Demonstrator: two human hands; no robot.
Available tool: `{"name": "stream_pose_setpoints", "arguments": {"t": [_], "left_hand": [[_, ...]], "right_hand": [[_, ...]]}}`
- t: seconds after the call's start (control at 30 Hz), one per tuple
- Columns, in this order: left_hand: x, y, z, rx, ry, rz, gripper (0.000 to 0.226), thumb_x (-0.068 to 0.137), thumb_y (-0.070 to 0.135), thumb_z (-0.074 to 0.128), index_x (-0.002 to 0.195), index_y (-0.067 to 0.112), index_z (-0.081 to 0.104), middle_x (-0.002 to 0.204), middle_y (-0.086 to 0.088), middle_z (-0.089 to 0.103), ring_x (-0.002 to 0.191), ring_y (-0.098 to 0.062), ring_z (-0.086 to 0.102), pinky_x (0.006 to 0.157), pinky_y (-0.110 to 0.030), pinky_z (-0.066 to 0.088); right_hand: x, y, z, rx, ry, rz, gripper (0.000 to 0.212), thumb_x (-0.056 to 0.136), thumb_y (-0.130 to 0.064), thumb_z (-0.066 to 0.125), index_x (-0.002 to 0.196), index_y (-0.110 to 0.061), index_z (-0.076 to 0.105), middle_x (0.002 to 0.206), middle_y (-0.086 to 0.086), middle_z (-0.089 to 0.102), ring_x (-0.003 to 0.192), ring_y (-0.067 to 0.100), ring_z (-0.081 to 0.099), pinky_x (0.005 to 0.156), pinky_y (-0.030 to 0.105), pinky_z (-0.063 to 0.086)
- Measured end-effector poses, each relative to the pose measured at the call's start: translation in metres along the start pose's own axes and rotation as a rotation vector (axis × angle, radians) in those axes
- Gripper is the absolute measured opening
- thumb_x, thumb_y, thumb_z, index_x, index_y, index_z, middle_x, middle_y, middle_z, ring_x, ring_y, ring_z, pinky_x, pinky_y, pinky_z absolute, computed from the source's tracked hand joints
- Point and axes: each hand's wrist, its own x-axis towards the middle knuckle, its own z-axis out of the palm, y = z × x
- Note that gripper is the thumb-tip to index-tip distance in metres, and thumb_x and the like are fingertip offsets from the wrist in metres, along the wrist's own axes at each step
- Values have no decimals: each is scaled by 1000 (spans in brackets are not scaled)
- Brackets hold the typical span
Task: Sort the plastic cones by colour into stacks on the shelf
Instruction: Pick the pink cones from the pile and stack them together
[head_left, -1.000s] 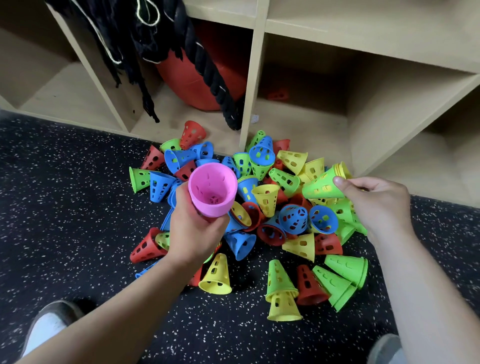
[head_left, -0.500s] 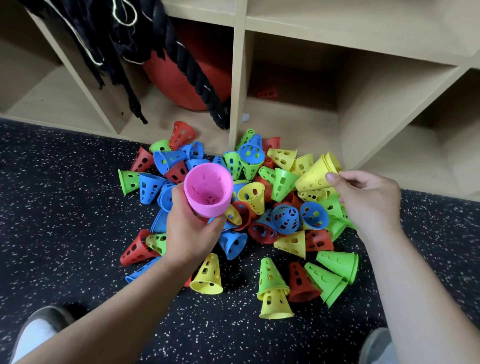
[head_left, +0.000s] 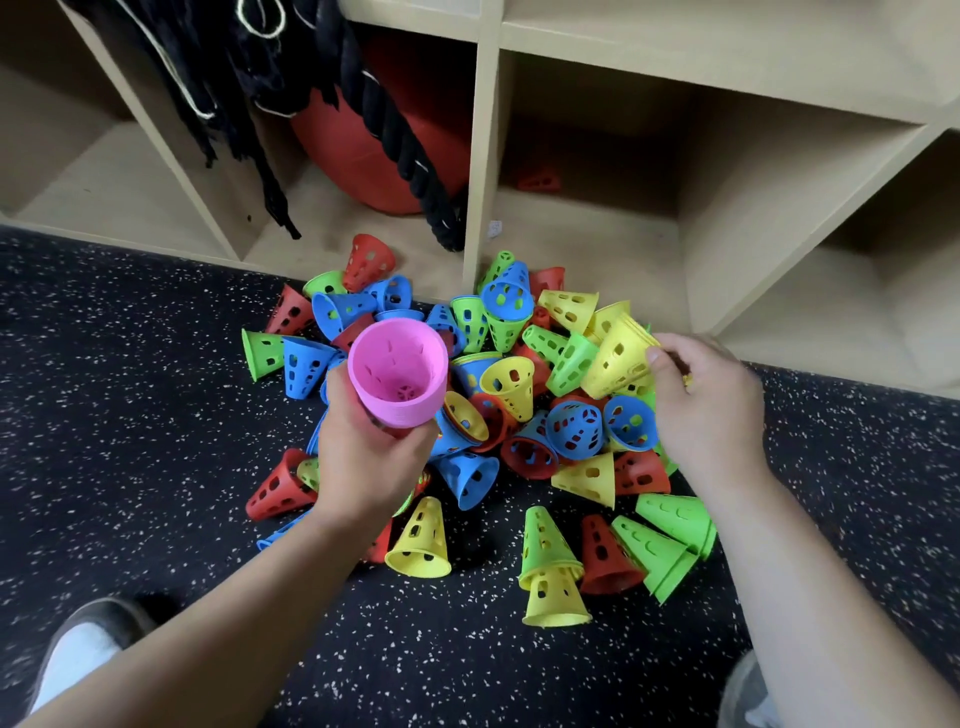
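- While the left fingers (head_left: 410, 447) curl tight round the narrow end of a pink cone (head_left: 397, 374), its wide mouth tilts up toward the camera, probably so a matching one can be dropped inside.
- The right thumb (head_left: 657, 357) and fingers pinch a yellow cone (head_left: 615, 358) near its rim, with the tip pointing down-left over the heap. Ridges at the rim hint at several nested together, though that cannot be confirmed.
- The left hand (head_left: 371, 467) hovers above the heap's near-left side and the right hand (head_left: 706, 410) above its right edge. Each carries one colour, which looks like a way of building two stacks at once.
- The cones are thin, bright plastic with slotted walls and a spoked hole at the small end. They look light and ready to nest.
- The heap (head_left: 524, 441) of red, blue, green and yellow cones lies on the speckled floor (head_left: 130, 415), just in front of the shelf (head_left: 483, 156). A few at the near edge are already nested in pairs.
- One red cone (head_left: 540, 182) lies at the back of the middle compartment, and no sorted stacks show on the shelf, so the job seems barely begun.
- A red ball (head_left: 358, 156) and a black rope (head_left: 395, 130) fill the compartment to the left.
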Motion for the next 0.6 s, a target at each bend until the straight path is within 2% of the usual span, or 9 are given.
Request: {"name": "stream_pose_setpoints", "arguments": {"t": [0.1, 0.17, 0.23, 0.3, 0.37, 0.43, 0.5, 0.53, 0.6], "left_hand": [[1, -1, -7, -9, 19, -16, 65, 73, 18, 84, 123, 26, 42, 105, 26, 53, 89, 12, 55, 74, -4, 39], [1, -1, -11, -12, 27, -16, 66, 73, 22, 85, 122, 29, 40, 106, 29, 51, 89, 15, 54, 75, -3, 38], [0, -1, -16, -16, 37, -3, 67, 72, 30, 84, 121, 29, 40, 105, 32, 49, 91, 22, 51, 73, 1, 37], [0, 0, -20, -23, 41, -3, 67, 69, 34, 84, 120, 29, 41, 104, 32, 49, 91, 23, 51, 72, 1, 37], [3, -2, -23, -24, 39, -1, 66, 69, 31, 85, 118, 30, 40, 102, 30, 50, 90, 22, 52, 71, 0, 38], [8, -4, -25, -8, 30, 0, 64, 68, 30, 81, 117, 33, 39, 102, 28, 52, 90, 20, 53, 70, 0, 38], [14, -7, -26, 1, 36, 2, 62, 69, 26, 79, 116, 33, 40, 101, 28, 52, 91, 18, 54, 70, 0, 38], [17, -8, -26, 5, 43, -1, 62, 70, 24, 80, 117, 32, 40, 101, 27, 52, 91, 18, 54, 70, -1, 38], [21, -10, -26, 13, 57, -17, 63, 71, 19, 81, 117, 33, 41, 101, 26, 55, 91, 16, 55, 70, -4, 40]], "right_hand": [[1, -18, 21, 9, -35, -164, 21, 97, -13, 60, 112, -8, 73, 105, 2, 71, 98, 25, 62, 84, 27, 45], [9, -31, 41, 0, -85, -281, 21, 96, -12, 60, 112, -9, 74, 104, 1, 71, 96, 28, 60, 85, 31, 47], [19, -42, 62, -29, -149, -379, 21, 95, -10, 61, 111, -9, 75, 103, 2, 72, 94, 31, 59, 81, 38, 50], [29, -50, 80, -67, -190, -455, 22, 93, -6, 62, 111, -9, 75, 104, 2, 73, 93, 32, 57, 71, 41, 53], [37, -52, 94, -159, -262, -472, 29, 90, 1, 62, 113, -13, 74, 105, 0, 72, 94, 28, 54, 66, 39, 53], [45, -51, 104, -320, -438, -457, 42, 85, 8, 58, 107, -24, 73, 102, -3, 68, 94, 24, 49, 66, 35, 50], [48, -49, 105, -443, -657, -385, 44, 84, 5, 51, 92, -33, 70, 103, -1, 61, 98, 23, 50, 70, 32, 42], [48, -49, 102, -451, -704, -353, 41, 87, 2, 50, 91, -34, 69, 106, 0, 60, 103, 24, 51, 73, 32, 40], [45, -50, 91, -379, -608, -340, 31, 94, -5, 51, 110, -24, 71, 114, 0, 61, 111, 25, 48, 78, 33, 42]]}}
